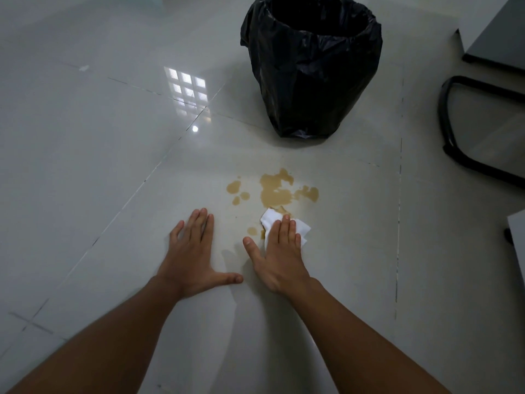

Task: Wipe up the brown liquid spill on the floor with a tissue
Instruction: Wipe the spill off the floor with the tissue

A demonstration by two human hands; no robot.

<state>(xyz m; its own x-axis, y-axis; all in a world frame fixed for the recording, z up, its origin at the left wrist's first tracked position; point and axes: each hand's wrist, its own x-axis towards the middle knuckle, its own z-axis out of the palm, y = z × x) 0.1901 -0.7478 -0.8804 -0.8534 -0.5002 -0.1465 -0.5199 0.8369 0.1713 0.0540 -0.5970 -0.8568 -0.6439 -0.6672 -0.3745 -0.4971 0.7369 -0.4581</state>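
A brown liquid spill (277,191) lies in patches on the pale tiled floor (113,166), with small drops (237,190) to its left. My right hand (279,251) lies flat on a folded white tissue (271,218), pressing it onto the near edge of the spill. The tissue's lower part is hidden under my fingers. My left hand (193,257) rests flat on the dry floor to the left of the spill, fingers spread, holding nothing.
A bin lined with a black bag (311,66) stands just beyond the spill. A black chair base (454,132) and grey furniture (500,32) stand at the right. Another grey furniture edge (517,240) is at the right border.
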